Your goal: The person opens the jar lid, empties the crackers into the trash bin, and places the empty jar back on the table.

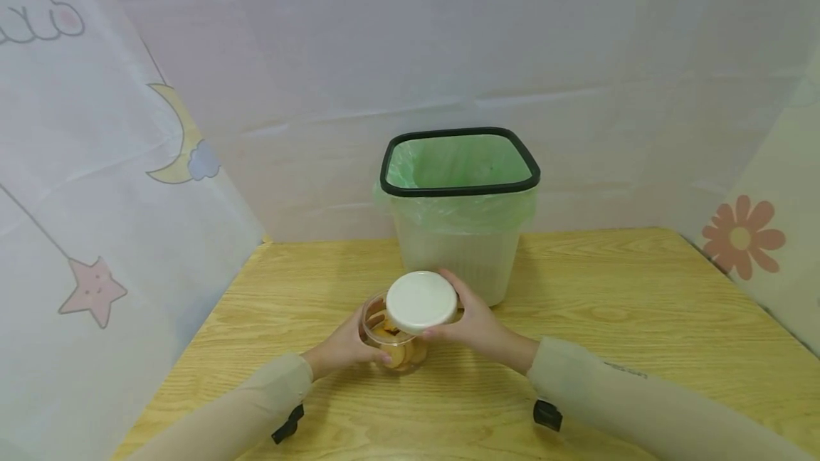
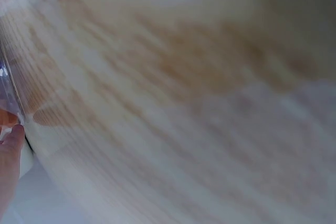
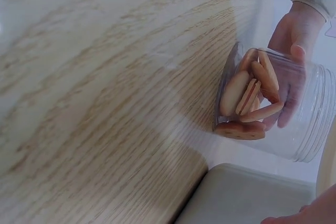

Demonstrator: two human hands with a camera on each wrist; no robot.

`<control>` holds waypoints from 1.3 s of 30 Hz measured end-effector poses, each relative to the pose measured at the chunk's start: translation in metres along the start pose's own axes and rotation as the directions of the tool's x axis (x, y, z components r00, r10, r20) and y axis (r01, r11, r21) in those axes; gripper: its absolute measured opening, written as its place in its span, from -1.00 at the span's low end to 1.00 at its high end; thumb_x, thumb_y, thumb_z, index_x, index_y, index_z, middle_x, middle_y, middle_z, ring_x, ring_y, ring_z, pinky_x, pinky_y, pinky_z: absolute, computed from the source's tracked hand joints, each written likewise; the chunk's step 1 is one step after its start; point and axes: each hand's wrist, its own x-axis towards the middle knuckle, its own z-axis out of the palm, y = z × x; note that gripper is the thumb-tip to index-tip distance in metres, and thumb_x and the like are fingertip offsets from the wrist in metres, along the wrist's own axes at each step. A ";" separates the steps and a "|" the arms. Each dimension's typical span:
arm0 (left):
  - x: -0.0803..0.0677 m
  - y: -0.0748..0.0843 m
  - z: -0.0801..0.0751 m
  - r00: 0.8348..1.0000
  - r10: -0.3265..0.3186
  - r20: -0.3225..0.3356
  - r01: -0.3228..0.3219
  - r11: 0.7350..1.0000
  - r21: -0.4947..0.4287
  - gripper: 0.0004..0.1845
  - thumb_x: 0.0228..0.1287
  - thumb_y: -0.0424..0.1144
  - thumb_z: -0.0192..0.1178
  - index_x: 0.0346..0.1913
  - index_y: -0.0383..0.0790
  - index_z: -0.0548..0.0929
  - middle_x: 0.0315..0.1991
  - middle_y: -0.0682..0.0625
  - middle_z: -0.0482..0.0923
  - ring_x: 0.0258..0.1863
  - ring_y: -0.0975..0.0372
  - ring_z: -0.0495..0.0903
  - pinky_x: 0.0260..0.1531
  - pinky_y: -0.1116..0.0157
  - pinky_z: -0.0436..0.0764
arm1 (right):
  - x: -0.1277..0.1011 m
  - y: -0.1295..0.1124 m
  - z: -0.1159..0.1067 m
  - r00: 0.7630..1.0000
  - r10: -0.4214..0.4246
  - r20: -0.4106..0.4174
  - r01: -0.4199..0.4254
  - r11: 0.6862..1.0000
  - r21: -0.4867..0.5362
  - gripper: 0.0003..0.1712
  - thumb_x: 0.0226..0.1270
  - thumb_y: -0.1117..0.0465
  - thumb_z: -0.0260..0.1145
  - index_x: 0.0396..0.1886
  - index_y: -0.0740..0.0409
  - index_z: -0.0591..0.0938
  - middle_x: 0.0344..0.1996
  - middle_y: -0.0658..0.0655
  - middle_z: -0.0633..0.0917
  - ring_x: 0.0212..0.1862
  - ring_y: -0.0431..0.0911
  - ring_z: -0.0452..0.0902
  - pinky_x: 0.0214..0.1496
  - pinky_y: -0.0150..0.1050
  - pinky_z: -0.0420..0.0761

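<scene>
Clear cylindrical plastic jar point(image 3: 294, 144), round tan biscuits point(image 3: 234, 94) inside, held by fingers of left hand point(image 1: 348, 347), round white lid point(image 1: 421, 301), gripped by fingers of right hand point(image 1: 479, 329), both before black-rimmed whitish bin point(image 1: 461, 251).

Just below the frame's centre, the jar point(image 1: 395, 344) with biscuits point(image 3: 234, 95) in its bottom stands, seemingly on the table point(image 1: 640, 311), between the left hand point(image 1: 346, 344) and the right hand point(image 1: 475, 324), the lid point(image 1: 421, 302) overlapping its mouth, the bin point(image 1: 458, 251) behind.

wood-grain table point(image 1: 640, 319) | creased pale backdrop point(image 1: 448, 41) | moon print point(image 1: 188, 132) left
</scene>
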 end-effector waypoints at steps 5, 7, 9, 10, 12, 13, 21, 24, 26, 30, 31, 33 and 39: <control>-0.001 -0.001 0.000 1.000 -0.012 -0.018 0.012 1.000 0.019 0.16 0.04 -0.30 0.50 0.53 -0.26 -0.14 0.49 -0.33 -0.09 0.44 -0.28 -0.07 0.34 -0.09 0.15 | -0.002 -0.001 -0.002 1.000 0.004 -0.006 -0.004 1.000 -0.024 0.24 -0.14 0.21 0.66 0.48 0.35 0.11 0.39 0.43 0.24 0.37 0.30 0.16 0.35 0.30 0.11; -0.001 -0.001 0.000 0.999 -0.026 -0.025 0.026 0.999 0.029 0.16 0.05 -0.30 0.49 0.53 -0.26 -0.15 0.49 -0.34 -0.10 0.44 -0.28 -0.07 0.34 -0.10 0.14 | -0.003 -0.001 -0.002 1.000 0.006 -0.007 -0.006 1.000 -0.025 0.24 -0.14 0.22 0.66 0.48 0.35 0.11 0.38 0.42 0.24 0.35 0.29 0.19 0.34 0.30 0.13; -0.001 -0.001 0.001 0.999 -0.039 -0.032 0.040 0.998 0.039 0.17 0.05 -0.30 0.49 0.53 -0.27 -0.17 0.49 -0.34 -0.11 0.44 -0.27 -0.07 0.34 -0.11 0.13 | -0.004 -0.001 -0.004 1.000 0.005 -0.008 -0.006 1.000 -0.028 0.24 -0.13 0.22 0.66 0.48 0.35 0.10 0.38 0.42 0.24 0.34 0.29 0.20 0.33 0.30 0.15; -0.002 0.000 0.001 0.998 -0.046 -0.035 0.047 0.998 0.043 0.17 0.06 -0.30 0.49 0.53 -0.28 -0.18 0.49 -0.34 -0.12 0.44 -0.27 -0.07 0.34 -0.11 0.13 | -0.005 -0.001 -0.004 1.000 0.006 -0.008 -0.006 1.000 -0.029 0.24 -0.13 0.22 0.66 0.48 0.34 0.10 0.38 0.42 0.24 0.33 0.29 0.21 0.32 0.30 0.15; -0.002 0.001 0.001 0.998 -0.053 -0.040 0.055 0.997 0.053 0.18 0.06 -0.29 0.49 0.53 -0.32 -0.20 0.49 -0.34 -0.12 0.44 -0.26 -0.06 0.34 -0.11 0.12 | -0.006 -0.001 -0.005 1.000 0.007 -0.007 -0.007 1.000 -0.029 0.24 -0.12 0.22 0.65 0.49 0.34 0.10 0.39 0.42 0.23 0.34 0.29 0.20 0.32 0.30 0.15; -0.002 0.001 0.001 0.997 -0.056 -0.044 0.059 0.997 0.057 0.19 0.06 -0.28 0.49 0.52 -0.33 -0.21 0.49 -0.34 -0.11 0.44 -0.26 -0.06 0.34 -0.11 0.12 | -0.007 -0.001 -0.006 1.000 0.007 -0.007 -0.007 1.000 -0.029 0.24 -0.12 0.23 0.65 0.49 0.34 0.09 0.39 0.43 0.23 0.35 0.29 0.19 0.33 0.30 0.14; -0.003 0.001 0.001 0.997 -0.053 -0.055 0.057 0.995 0.087 0.19 0.04 -0.26 0.50 0.53 -0.31 -0.19 0.49 -0.33 -0.08 0.44 -0.25 -0.03 0.33 -0.09 0.16 | -0.009 -0.001 -0.010 1.000 0.013 -0.021 -0.014 0.998 -0.059 0.23 -0.14 0.24 0.66 0.48 0.33 0.12 0.39 0.44 0.24 0.38 0.32 0.14 0.34 0.31 0.12; -0.003 0.001 0.001 0.997 -0.051 -0.055 0.056 0.995 0.088 0.19 0.05 -0.26 0.49 0.53 -0.29 -0.19 0.49 -0.33 -0.08 0.44 -0.25 -0.03 0.33 -0.09 0.17 | -0.010 0.000 -0.011 1.000 0.012 -0.015 -0.012 0.998 -0.059 0.24 -0.15 0.22 0.66 0.48 0.33 0.12 0.39 0.43 0.23 0.39 0.32 0.12 0.34 0.31 0.12; -0.003 0.000 0.001 0.997 -0.051 -0.055 0.055 0.995 0.087 0.18 0.05 -0.26 0.49 0.53 -0.28 -0.18 0.49 -0.33 -0.08 0.44 -0.25 -0.03 0.33 -0.09 0.17 | -0.010 0.001 -0.012 1.000 0.008 -0.011 -0.009 0.999 -0.048 0.25 -0.15 0.21 0.67 0.48 0.33 0.12 0.40 0.43 0.23 0.39 0.32 0.12 0.34 0.31 0.13; -0.003 0.001 0.001 0.997 -0.051 -0.055 0.056 0.995 0.088 0.18 0.05 -0.27 0.49 0.53 -0.28 -0.19 0.49 -0.33 -0.09 0.44 -0.25 -0.04 0.32 -0.09 0.18 | -0.012 0.003 -0.013 1.000 -0.008 -0.004 0.008 0.999 -0.044 0.25 -0.15 0.21 0.67 0.48 0.34 0.11 0.38 0.44 0.24 0.37 0.32 0.15 0.33 0.30 0.16; -0.003 0.001 0.001 0.997 -0.053 -0.057 0.058 0.994 0.088 0.18 0.05 -0.27 0.49 0.53 -0.29 -0.19 0.49 -0.33 -0.09 0.44 -0.25 -0.04 0.33 -0.09 0.18 | -0.013 0.003 -0.013 1.000 -0.007 -0.005 0.006 0.999 -0.044 0.25 -0.15 0.22 0.67 0.48 0.34 0.11 0.39 0.43 0.24 0.37 0.32 0.15 0.33 0.30 0.16; -0.003 0.001 0.001 0.997 -0.056 -0.059 0.061 0.994 0.091 0.18 0.05 -0.27 0.49 0.53 -0.30 -0.19 0.49 -0.33 -0.08 0.44 -0.25 -0.04 0.33 -0.08 0.18 | -0.014 0.003 -0.015 1.000 -0.008 -0.004 0.008 0.999 -0.051 0.25 -0.15 0.23 0.66 0.48 0.34 0.11 0.39 0.44 0.24 0.37 0.32 0.15 0.32 0.31 0.18; -0.003 0.001 0.001 0.996 -0.059 -0.060 0.064 0.994 0.091 0.17 0.06 -0.27 0.49 0.53 -0.30 -0.18 0.49 -0.32 -0.08 0.44 -0.24 -0.03 0.33 -0.08 0.17 | -0.017 0.003 -0.017 1.000 0.006 0.006 -0.006 1.000 -0.031 0.25 -0.14 0.23 0.66 0.49 0.34 0.10 0.40 0.44 0.21 0.39 0.33 0.11 0.33 0.30 0.15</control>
